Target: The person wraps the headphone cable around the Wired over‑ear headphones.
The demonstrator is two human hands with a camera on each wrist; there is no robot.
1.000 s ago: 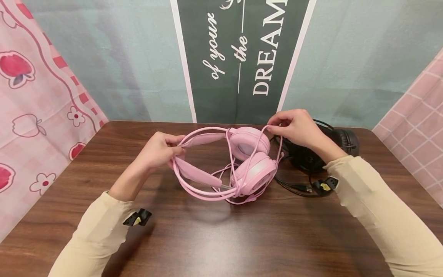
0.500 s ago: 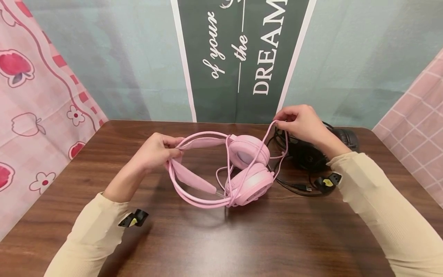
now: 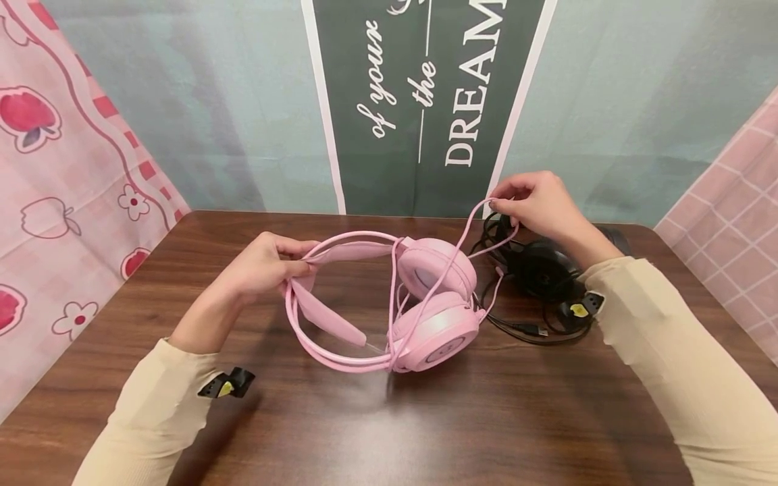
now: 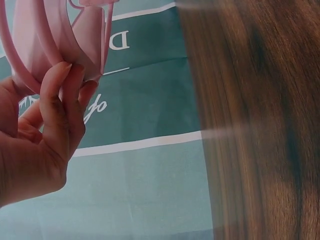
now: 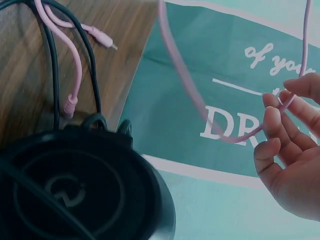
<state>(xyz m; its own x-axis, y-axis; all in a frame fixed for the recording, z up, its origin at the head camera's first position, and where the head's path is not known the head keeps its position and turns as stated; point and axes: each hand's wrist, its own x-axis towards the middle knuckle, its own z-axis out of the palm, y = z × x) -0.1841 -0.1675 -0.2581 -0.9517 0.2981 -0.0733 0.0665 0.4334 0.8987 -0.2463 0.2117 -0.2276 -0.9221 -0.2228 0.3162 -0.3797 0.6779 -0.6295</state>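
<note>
A pink over-ear headset (image 3: 446, 331) is held up at the middle of the head view, its ear cups toward the right. My left hand (image 3: 258, 266) grips the left end of its headband; in the left wrist view, fingers curl round the pink band (image 4: 47, 35). The headset's thin pink cable (image 5: 181, 70) loops round the arms and ear cups. Between thumb and fingers, my right hand (image 3: 537, 202) pinches this cable, raised above and right of the ear cups. Two pink cable ends, one a plug (image 5: 102, 37) with a metal tip, hang in the right wrist view.
Behind and below my right hand lies a black headset (image 3: 541, 270) with its own coiled cable and USB plug (image 3: 531, 329). The brown wooden table (image 3: 425, 432) ends at a pale green backdrop (image 3: 243, 135). Pink patterned cloth (image 3: 61, 236) borders the left side.
My right hand has moved right and slightly up, drawing the cable loop farther from the ear cups. The left hand and the headset have shifted a little left, and the cups hang lower.
</note>
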